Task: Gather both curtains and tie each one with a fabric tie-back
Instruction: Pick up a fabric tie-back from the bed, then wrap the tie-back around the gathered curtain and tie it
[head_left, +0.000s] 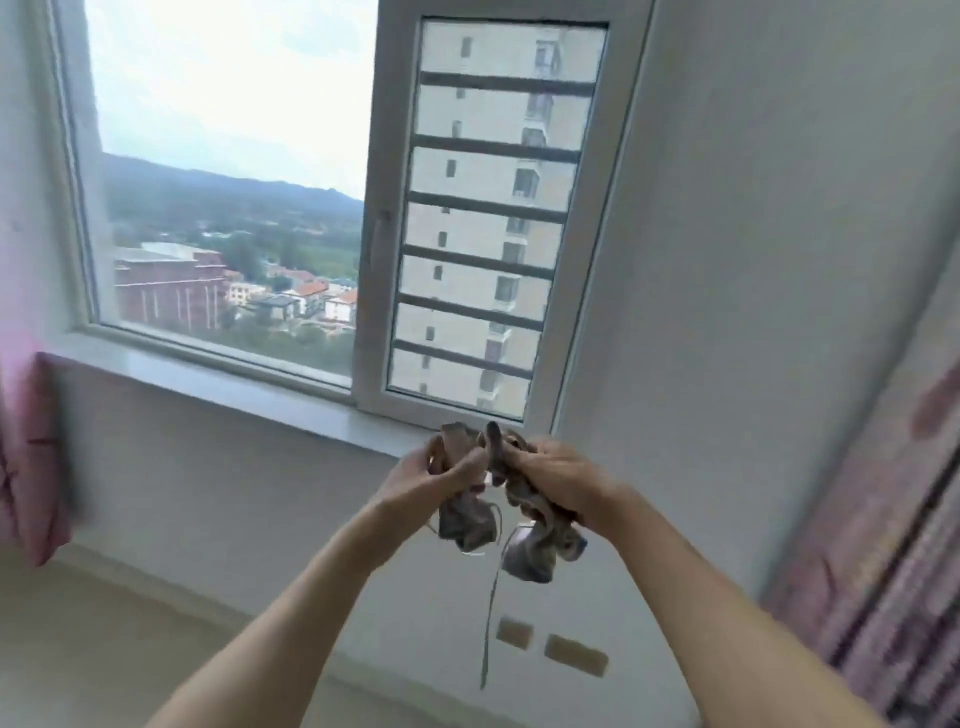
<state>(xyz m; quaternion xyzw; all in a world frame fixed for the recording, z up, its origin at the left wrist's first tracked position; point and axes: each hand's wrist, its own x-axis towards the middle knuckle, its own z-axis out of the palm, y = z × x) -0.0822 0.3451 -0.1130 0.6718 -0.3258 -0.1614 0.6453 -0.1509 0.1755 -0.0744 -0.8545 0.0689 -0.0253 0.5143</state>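
Observation:
Both my hands are raised in front of the window sill, holding bunched grey-brown fabric tie-backs (470, 522). My left hand (431, 475) grips one crumpled bundle, and my right hand (558, 475) grips a second bundle (537, 551) beside it. A thin cord hangs down from the bundles. The left curtain (28, 457), pink, hangs at the far left edge. The right curtain (878, 561), pink with dark stripes, hangs blurred at the far right. Neither hand touches a curtain.
A white-framed window (382, 218) with a barred pane on the right fills the upper view. A white sill (234, 392) runs below it. Two wall sockets (550, 644) sit low on the white wall under my hands.

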